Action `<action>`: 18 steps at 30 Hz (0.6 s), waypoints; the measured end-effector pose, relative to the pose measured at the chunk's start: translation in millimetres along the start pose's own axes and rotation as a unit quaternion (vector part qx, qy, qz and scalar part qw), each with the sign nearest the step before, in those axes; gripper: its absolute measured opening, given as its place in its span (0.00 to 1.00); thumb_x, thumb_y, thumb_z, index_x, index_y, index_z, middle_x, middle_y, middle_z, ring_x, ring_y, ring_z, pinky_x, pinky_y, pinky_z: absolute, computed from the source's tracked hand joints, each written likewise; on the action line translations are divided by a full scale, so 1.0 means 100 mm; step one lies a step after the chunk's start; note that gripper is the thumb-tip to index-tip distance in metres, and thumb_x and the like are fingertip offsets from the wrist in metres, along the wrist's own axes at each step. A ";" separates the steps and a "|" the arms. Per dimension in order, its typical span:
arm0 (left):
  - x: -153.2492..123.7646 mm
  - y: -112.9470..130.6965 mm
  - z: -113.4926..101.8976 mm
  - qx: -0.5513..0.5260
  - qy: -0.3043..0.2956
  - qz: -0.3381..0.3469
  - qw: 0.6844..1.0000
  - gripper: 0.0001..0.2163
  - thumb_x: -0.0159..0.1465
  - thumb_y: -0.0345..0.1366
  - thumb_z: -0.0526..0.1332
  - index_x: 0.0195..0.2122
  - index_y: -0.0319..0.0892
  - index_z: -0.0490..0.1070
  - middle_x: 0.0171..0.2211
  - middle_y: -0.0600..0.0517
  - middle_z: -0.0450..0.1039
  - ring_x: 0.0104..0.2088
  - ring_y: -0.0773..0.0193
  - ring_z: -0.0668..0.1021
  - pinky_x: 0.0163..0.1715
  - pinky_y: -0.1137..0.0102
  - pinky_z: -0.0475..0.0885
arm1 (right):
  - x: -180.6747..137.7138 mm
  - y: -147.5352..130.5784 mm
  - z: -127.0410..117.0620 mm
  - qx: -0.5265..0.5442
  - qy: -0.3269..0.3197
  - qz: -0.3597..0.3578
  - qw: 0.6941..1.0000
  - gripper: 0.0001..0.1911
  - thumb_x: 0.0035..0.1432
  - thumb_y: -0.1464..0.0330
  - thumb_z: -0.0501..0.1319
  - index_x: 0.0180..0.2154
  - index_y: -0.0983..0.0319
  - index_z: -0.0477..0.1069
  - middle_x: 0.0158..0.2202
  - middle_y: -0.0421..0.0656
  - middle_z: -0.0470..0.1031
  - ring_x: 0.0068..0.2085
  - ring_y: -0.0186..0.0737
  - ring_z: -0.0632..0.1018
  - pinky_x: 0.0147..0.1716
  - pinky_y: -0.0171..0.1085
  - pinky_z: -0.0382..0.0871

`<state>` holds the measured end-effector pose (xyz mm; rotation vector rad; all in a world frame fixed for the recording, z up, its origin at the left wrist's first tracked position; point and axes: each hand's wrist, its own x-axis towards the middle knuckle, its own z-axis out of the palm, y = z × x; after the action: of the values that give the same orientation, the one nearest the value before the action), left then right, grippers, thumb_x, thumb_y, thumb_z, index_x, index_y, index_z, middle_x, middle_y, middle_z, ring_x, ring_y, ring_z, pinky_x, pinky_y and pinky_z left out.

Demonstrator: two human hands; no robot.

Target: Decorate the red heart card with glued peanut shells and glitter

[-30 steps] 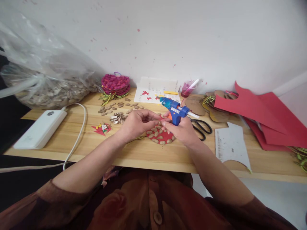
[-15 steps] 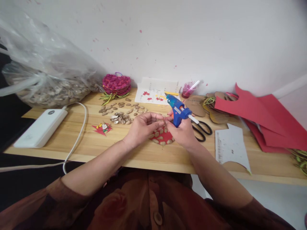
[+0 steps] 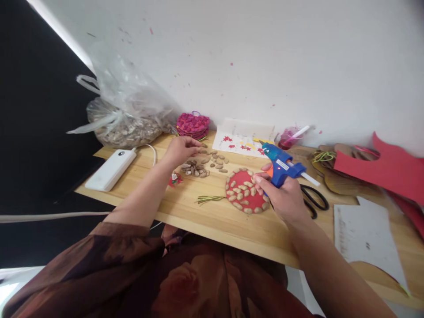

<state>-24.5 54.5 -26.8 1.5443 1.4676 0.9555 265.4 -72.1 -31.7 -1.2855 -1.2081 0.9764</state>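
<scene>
My right hand (image 3: 285,196) grips a blue glue gun (image 3: 281,162) just right of a red round piece (image 3: 245,190) studded with pale shells, which lies flat on the wooden table (image 3: 212,216). My left hand (image 3: 180,149) reaches out to the left, fingers curled downward over a scatter of loose shells (image 3: 203,164). Whether those fingers hold a shell is not visible. A small bundle of yellow-green strands (image 3: 208,199) lies just left of the red piece.
A white power bank (image 3: 111,170) with its cable and a clear bag of shells (image 3: 126,126) sit at the left. Pink woven discs (image 3: 193,124), a star-printed sheet (image 3: 241,139), black scissors (image 3: 314,198), red paper (image 3: 387,170) and white card (image 3: 367,232) fill the back and right.
My left hand left the red piece and moved out left to the loose shells. The view swung left. My right hand still holds the glue gun beside the red piece.
</scene>
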 end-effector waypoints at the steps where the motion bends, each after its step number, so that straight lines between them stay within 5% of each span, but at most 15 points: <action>1: 0.02 -0.03 0.03 0.018 -0.004 -0.004 1.000 0.07 0.56 0.34 0.70 0.35 0.40 0.78 0.31 0.48 0.81 0.29 0.63 0.80 0.36 0.63 0.79 | 0.00 0.00 0.00 -0.003 -0.001 0.003 1.000 0.17 0.54 0.61 0.72 0.41 0.58 0.69 0.29 0.38 0.78 0.26 0.36 0.77 0.28 0.38 0.72; 6: 0.04 -0.09 0.11 0.138 0.000 0.037 0.990 0.06 0.56 0.30 0.68 0.36 0.42 0.81 0.27 0.50 0.79 0.27 0.61 0.78 0.33 0.63 0.77 | 0.00 -0.02 0.01 -0.018 -0.003 0.013 1.000 0.18 0.52 0.59 0.73 0.40 0.57 0.70 0.27 0.38 0.78 0.25 0.38 0.77 0.24 0.37 0.70; 11: -0.21 0.10 0.23 0.164 0.070 0.158 0.971 0.07 0.61 0.34 0.66 0.40 0.41 0.82 0.42 0.45 0.80 0.42 0.55 0.79 0.49 0.58 0.73 | 0.00 -0.02 0.01 0.029 -0.019 0.037 0.999 0.20 0.51 0.60 0.74 0.40 0.57 0.69 0.27 0.37 0.78 0.24 0.36 0.76 0.25 0.37 0.71; 14: -0.52 0.29 0.52 0.076 -0.019 0.226 0.971 0.07 0.63 0.38 0.67 0.38 0.42 0.82 0.37 0.49 0.82 0.37 0.60 0.80 0.41 0.65 0.75 | 0.01 -0.03 0.01 0.076 -0.041 0.050 0.995 0.21 0.50 0.61 0.75 0.40 0.57 0.68 0.27 0.35 0.77 0.23 0.34 0.75 0.24 0.36 0.70; 18: -0.83 0.46 0.93 -0.041 -0.142 0.244 0.958 0.11 0.61 0.33 0.68 0.46 0.44 0.82 0.40 0.50 0.83 0.38 0.62 0.82 0.45 0.67 0.76 | 0.01 -0.06 0.01 0.132 -0.057 0.068 0.987 0.20 0.50 0.64 0.75 0.40 0.57 0.68 0.24 0.33 0.75 0.23 0.32 0.73 0.23 0.33 0.68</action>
<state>75.4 -33.3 -22.9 1.9357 0.8488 0.9995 264.2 -71.7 -26.0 -1.1251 -1.0454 1.2779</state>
